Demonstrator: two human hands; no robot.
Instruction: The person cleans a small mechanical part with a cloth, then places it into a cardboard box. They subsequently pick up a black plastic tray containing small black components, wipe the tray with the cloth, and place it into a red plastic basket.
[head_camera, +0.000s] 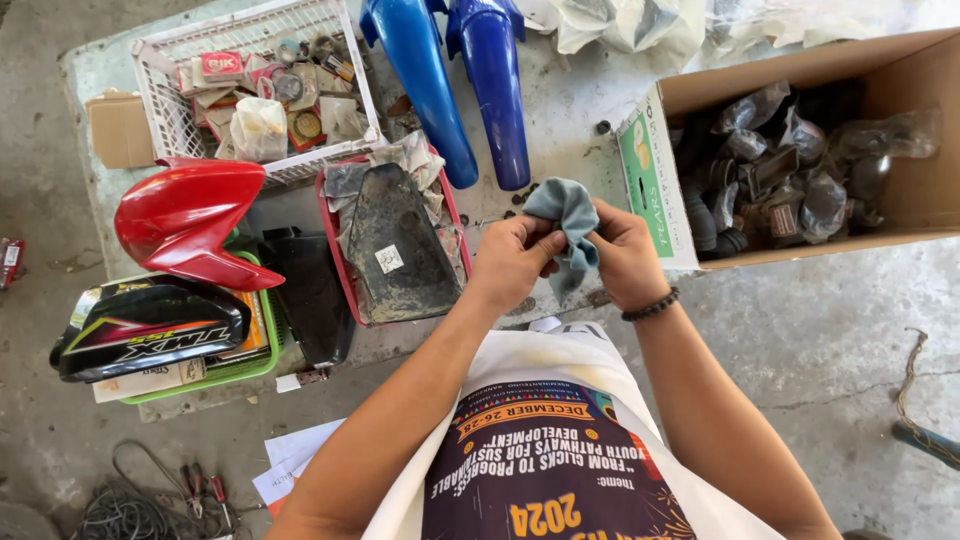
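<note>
Both my hands are raised in front of my chest, gripping a grey-blue cloth between them. My left hand pinches the cloth's left side with closed fingers. My right hand, with a dark bead bracelet at the wrist, clutches the right side, and the cloth bunches up above the fingers. Whether something small is wrapped inside the cloth is hidden.
A cardboard box of bagged dark parts stands at right. Two blue fenders lie ahead. A red tray holds a dirty black panel; a white basket holds small packets. A red cowl and a black cowl sit on a green tray at left.
</note>
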